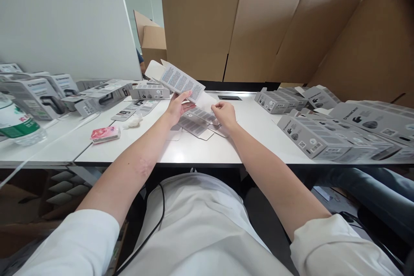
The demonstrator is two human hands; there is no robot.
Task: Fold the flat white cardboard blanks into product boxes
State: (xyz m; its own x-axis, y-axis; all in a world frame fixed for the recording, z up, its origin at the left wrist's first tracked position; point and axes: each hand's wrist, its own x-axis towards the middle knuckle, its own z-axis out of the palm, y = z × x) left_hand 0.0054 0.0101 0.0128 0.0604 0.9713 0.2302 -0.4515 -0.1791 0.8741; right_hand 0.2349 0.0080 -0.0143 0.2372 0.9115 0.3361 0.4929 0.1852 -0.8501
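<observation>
A partly folded grey-and-white carton is held tilted above the table, its left end flaps standing out. My left hand grips it from below, with the thumb on the printed side. At the carton's right end, my right hand has its fingers pinched at a white end flap. Below the hands, several flat unfolded cartons lie overlapping on the white table.
Folded cartons stand in rows at right, and more cartons are at left near a plastic bottle. A pink packet and crumpled tissue lie left of my arm. Tall cardboard rises behind the table.
</observation>
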